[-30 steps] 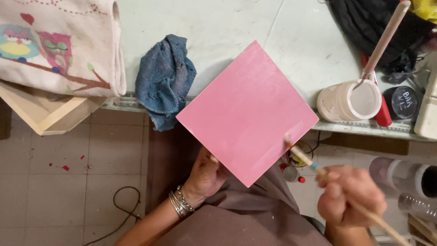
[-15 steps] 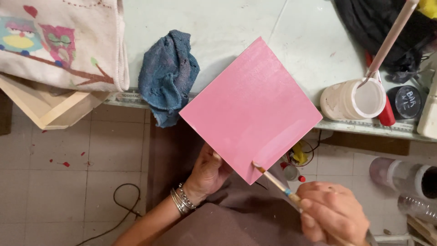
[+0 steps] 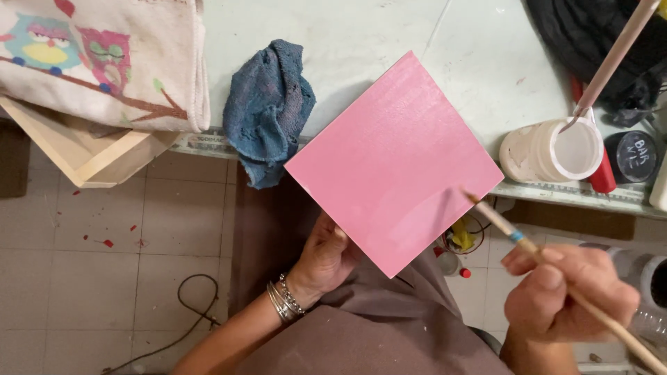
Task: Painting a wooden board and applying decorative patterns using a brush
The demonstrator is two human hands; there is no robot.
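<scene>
Since half a second ago the brush tip has slid from the panel's lower corner up to its right edge, and the right hand has drawn out to the right. At far left an owl-printed cloth [image 3: 97,59] lies on the pale counter [image 3: 361,31], with a crumpled blue rag [image 3: 267,111] beside it. Next, the left hand [image 3: 323,260] grips the pink square panel [image 3: 392,163] from beneath, fingers hidden behind it, so their spread cannot be told. Tilted, the panel overhangs the counter edge. Rightward, the right hand [image 3: 566,295] pinches the thin paintbrush [image 3: 549,260], bristles apparently touching the panel. Behind stands a white paint pot [image 3: 552,153].
</scene>
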